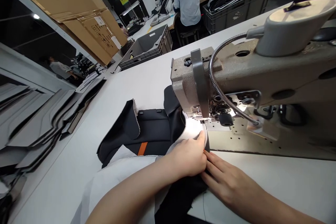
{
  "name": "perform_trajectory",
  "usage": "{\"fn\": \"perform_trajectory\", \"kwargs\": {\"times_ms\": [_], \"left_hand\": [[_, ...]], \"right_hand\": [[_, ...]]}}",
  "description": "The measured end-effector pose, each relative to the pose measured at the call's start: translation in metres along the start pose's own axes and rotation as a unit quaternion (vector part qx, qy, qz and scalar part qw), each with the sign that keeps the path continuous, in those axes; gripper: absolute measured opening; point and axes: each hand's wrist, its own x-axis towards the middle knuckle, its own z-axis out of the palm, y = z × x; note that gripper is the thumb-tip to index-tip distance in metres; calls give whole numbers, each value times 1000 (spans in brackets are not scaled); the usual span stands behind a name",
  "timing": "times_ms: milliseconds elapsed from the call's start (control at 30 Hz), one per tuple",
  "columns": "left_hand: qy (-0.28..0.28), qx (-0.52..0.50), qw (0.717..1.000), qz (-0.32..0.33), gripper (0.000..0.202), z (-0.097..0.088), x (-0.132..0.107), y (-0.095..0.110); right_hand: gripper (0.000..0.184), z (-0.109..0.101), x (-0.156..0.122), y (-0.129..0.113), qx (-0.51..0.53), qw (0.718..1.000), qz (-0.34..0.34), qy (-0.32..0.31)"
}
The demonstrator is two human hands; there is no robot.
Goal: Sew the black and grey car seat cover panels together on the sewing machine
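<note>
A black padded cover piece (152, 126) with an orange stripe and white backing lies under the sewing machine head (194, 87). My left hand (187, 155) is closed on its pale, lit edge, the index finger pointing toward the presser foot (202, 120). Right against it, my right hand (227, 178) has its fingers extended at the cover's edge; its thumb is hidden, and it seems to grip the material. Beneath both hands hangs more black fabric (181, 196), and white backing cloth (123, 178) spreads under my left forearm. The needle tip cannot be made out.
Stacked grey cut panels (52, 115) fill the left side. Behind the table stand a grey crate (149, 47) and another crate with black pieces (236, 17). A cardboard box (89, 28) rises at upper left. A person in a light shirt (187, 0) sits at the back.
</note>
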Motion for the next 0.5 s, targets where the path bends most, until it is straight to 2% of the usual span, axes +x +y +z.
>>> {"fn": "perform_trajectory", "kwargs": {"times_ms": [133,300,367,500], "left_hand": [[8,2,1000,2,73,-2,-4,1],[3,-19,997,74,34,-26,-12,-14],[55,35,996,63,32,-36,-8,-26],[254,84,964,-1,24,-46,19,-51]], "right_hand": [[32,0,-1,0,7,1000,1,-5],[34,-1,2,1,15,1000,8,13],[32,-3,4,3,26,999,16,21],[30,-13,7,12,65,998,-6,-15]]}}
